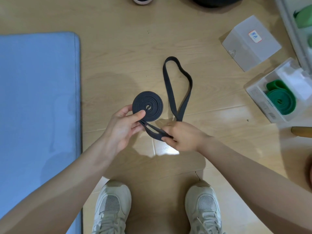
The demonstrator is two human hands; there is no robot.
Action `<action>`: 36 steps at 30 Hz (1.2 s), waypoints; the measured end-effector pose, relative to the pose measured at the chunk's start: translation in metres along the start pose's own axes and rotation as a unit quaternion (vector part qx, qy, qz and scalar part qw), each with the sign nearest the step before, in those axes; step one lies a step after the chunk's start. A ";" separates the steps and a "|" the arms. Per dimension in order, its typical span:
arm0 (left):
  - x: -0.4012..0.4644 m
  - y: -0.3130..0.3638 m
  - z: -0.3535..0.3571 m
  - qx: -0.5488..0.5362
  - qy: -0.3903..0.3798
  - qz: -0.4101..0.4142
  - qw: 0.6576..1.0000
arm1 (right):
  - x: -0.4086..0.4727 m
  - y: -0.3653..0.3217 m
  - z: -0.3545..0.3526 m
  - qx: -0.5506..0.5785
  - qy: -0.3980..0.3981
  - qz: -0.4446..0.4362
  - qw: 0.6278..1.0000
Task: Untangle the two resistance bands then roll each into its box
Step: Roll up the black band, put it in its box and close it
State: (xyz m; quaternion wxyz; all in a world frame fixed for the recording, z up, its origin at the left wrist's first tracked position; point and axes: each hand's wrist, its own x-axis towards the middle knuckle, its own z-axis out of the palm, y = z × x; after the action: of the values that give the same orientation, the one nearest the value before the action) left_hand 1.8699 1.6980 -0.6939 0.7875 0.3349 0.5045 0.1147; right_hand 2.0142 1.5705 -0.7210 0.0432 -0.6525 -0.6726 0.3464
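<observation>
Above the bare floor (pixel 121 53) right of the blue mat (pixel 38 98), my left hand (pixel 124 127) pinches the black band's coil (pixel 147 106); my right hand (pixel 183 136) grips its loose tail, the loop lying beyond, clear of the mat's edge.

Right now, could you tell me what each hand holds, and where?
Left hand grips the black band by its rolled coil; right hand pinches its unrolled strands.
</observation>
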 end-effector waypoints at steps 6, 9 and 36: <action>0.000 0.001 -0.001 0.048 0.010 0.046 0.998 | 0.000 0.011 0.006 0.012 0.097 0.033 0.995; -0.002 -0.004 -0.010 0.037 0.066 0.051 0.996 | 0.016 0.005 0.007 -0.050 0.221 0.096 0.969; 0.069 0.004 -0.040 -0.014 0.209 0.026 0.977 | 0.105 0.139 -0.036 0.038 0.153 0.374 0.914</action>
State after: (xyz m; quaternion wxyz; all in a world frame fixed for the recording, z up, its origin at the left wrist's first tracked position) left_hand 1.8675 1.7533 -0.7518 0.6659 0.3054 0.6477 0.2094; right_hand 2.1351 1.6674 -0.8074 0.0381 -0.8993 -0.3506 0.2585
